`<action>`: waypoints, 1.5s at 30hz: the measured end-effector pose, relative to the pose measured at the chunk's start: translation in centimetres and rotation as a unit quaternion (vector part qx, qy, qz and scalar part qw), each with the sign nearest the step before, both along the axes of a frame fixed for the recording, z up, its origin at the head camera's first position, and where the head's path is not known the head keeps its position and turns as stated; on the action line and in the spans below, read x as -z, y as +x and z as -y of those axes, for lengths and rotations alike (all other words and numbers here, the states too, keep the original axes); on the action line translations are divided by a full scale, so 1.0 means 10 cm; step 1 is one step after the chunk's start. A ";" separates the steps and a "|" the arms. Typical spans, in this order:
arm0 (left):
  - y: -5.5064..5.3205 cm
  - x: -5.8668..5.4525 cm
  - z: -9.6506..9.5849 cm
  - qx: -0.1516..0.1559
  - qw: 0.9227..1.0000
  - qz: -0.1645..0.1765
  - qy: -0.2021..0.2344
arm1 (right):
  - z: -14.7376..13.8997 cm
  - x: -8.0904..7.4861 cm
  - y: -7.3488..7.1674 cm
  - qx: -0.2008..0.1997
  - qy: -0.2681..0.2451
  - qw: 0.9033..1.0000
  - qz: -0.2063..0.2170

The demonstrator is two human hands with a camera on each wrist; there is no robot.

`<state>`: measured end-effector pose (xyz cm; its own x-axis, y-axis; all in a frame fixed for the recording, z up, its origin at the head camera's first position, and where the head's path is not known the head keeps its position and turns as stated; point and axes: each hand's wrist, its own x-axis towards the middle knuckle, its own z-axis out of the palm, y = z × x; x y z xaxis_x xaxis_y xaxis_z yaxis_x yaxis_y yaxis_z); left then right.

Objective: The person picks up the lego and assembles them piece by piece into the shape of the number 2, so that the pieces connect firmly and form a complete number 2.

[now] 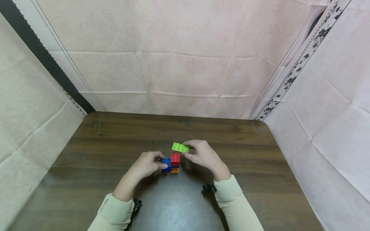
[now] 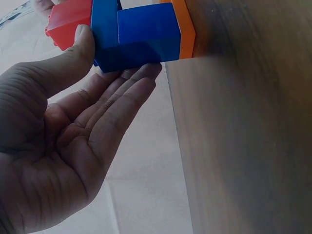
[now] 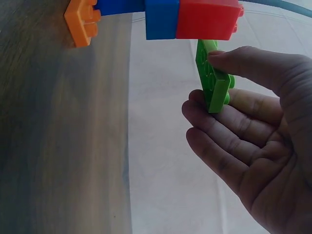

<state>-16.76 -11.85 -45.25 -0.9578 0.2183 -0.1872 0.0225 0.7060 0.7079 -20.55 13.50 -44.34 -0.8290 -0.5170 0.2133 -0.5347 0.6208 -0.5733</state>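
Note:
A small stack of toy building bricks stands on the table. At its bottom is an orange brick [image 1: 174, 170], with blue bricks [image 2: 148, 29] above it and a red brick [image 1: 175, 159] on top at the right. My left hand [image 1: 146, 164] holds the stack at its blue part from the left, thumb on the near side and fingers on the far side. My right hand [image 1: 202, 155] pinches a flat green brick [image 1: 180, 147] by its right end. In the right wrist view the green brick [image 3: 222, 92] is tilted, its studs facing the palm, near the red brick [image 3: 207, 19].
The brown wooden table [image 1: 115, 134] has a far edge where a pale cloth [image 1: 173, 73] hangs as a backdrop. More cloth hangs at the left and right sides. A dark wrist strap [image 1: 137, 204] shows at the left cuff, another [image 1: 210, 188] at the right.

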 end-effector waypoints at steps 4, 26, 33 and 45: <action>0.01 -0.02 0.00 0.000 1.000 0.002 -0.002 | 0.00 -0.03 0.02 -0.011 0.002 1.000 -0.012; 0.00 0.01 0.02 0.014 1.000 -0.008 0.004 | 0.17 -0.19 0.21 -0.099 -0.031 0.995 -0.010; -0.01 0.02 0.02 0.011 1.000 -0.006 0.007 | 0.21 -0.18 0.24 -0.109 -0.012 0.994 -0.011; 0.01 0.00 0.02 0.006 1.000 -0.006 0.016 | 0.20 -0.17 0.22 -0.119 -0.007 0.993 0.008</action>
<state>-16.66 -12.01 -45.22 -0.9570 0.2358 -0.1689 0.0391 0.6819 0.7304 -18.35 11.55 -42.62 -0.6869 -0.6957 0.2101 -0.6561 0.4694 -0.5909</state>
